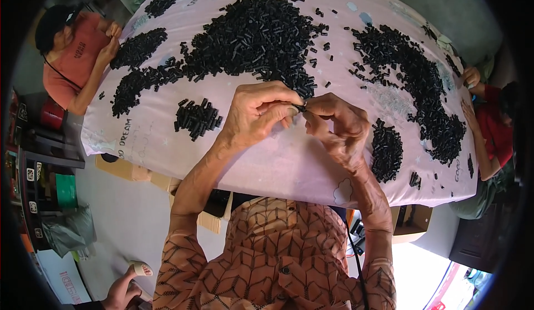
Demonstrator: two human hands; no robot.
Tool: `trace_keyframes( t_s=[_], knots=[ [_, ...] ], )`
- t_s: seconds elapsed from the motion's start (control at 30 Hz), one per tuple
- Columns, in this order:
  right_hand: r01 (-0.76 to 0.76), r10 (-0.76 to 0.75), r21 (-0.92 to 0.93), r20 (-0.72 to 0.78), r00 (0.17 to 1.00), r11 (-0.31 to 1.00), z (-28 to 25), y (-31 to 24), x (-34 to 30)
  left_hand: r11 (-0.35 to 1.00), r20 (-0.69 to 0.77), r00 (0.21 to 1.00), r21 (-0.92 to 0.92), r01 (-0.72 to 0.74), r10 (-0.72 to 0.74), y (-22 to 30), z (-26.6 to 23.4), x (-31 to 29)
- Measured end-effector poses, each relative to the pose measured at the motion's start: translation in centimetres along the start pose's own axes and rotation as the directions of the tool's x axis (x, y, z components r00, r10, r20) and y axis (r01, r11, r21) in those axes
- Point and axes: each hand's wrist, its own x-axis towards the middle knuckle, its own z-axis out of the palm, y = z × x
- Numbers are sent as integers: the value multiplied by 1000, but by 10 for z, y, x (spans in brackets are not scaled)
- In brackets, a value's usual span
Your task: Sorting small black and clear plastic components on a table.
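We have a small black piece (301,108) above the pink cloth (278,168), by the big black pile (256,37): our left hand (258,114) pinches it between thumb and forefinger, while our right hand (338,129) curls in beside it, and whether that one grips too we cannot tell. We would do best, we judge, to hold the left pinch steady and let the right fingertips work lightly

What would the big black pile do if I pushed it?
The big black pile would probably spread apart, since it's many loose little pieces. The pieces look stiff, keeping straight, short shapes. Each is likely light, being so small.
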Motion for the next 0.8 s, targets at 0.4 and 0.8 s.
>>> trace_keyframes(
  t_s=[0.4,0.8],
  knots=[
    [-188,217,370,-37,976,910,7,1,-1,977,-74,996,-210,32,-49,-3,6,3],
    [-26,27,301,0,1000,953,6,6,-5,851,-30,986,-509,125,-162,-11,3,-3]
  ],
)
